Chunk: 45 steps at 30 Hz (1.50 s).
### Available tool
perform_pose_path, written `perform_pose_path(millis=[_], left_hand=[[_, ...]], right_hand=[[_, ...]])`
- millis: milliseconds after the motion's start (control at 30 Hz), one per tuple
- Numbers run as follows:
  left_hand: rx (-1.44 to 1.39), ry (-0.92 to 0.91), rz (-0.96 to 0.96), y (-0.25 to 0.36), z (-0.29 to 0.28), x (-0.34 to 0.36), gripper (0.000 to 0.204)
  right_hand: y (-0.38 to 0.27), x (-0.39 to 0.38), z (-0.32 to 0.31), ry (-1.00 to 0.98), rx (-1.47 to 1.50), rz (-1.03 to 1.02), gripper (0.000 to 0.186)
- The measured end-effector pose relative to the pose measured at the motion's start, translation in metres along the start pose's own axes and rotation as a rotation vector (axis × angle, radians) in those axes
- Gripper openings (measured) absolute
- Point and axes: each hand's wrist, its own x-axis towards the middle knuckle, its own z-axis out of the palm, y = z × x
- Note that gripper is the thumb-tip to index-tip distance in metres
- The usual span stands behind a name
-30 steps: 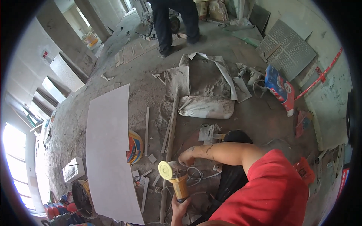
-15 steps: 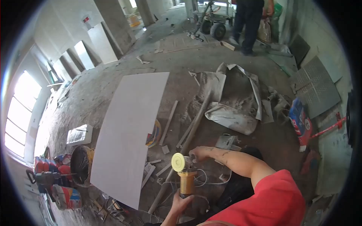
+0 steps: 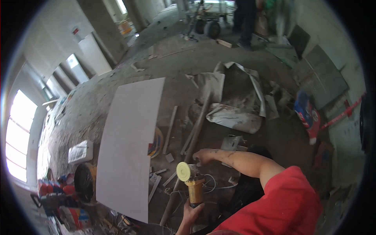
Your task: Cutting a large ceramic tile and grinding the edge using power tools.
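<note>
An angle grinder (image 3: 194, 191) with a yellow body and a pale yellow disc (image 3: 183, 171) is held upright before me, its disc facing left. My left hand (image 3: 190, 214) is closed around the lower end of its body. At the grinder's head, my right hand (image 3: 204, 157) is closed, seemingly on a side grip; the fingers are partly hidden. A white cable (image 3: 225, 187) loops beside the tool. To the left lies a large pale tile (image 3: 127, 145) with a small notch in its right edge, raised on buckets and apart from the disc.
A grey pipe (image 3: 199, 127) runs along the floor between tile and torn white sack (image 3: 235, 117). Thin tile strips (image 3: 170, 129) lie nearby. Left are a black bucket (image 3: 84, 182) and white box (image 3: 80, 152). A person (image 3: 246, 23) stands at the back near a wheeled cart (image 3: 212, 29).
The view has tilted and shifted slightly, so the background sits higher and further left. Both hands keep their hold on the grinder, which has hardly moved relative to the tile.
</note>
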Motion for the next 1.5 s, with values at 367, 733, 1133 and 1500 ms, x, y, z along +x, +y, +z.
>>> perform_pose_path(millis=[367, 733, 1133, 1500], left_hand=[[0.003, 0.001, 0.107, 0.015, 0.015, -0.008, 0.052], [0.181, 0.098, 0.044, -0.031, 0.001, 0.024, 0.058], [0.538, 0.376, -0.149, -0.155, -0.071, 0.038, 0.064], [0.568, 0.195, -0.064, -0.166, -0.028, 0.092, 0.063]], right_hand=[[-0.015, -0.008, -0.006, 0.023, -0.073, -0.024, 0.051], [-0.003, -0.004, -0.063, 0.325, -0.036, 0.102, 0.044], [0.004, 0.036, -0.032, 0.406, 0.159, -0.075, 0.049], [0.008, 0.041, -0.032, 0.579, 0.189, -0.098, 0.043]])
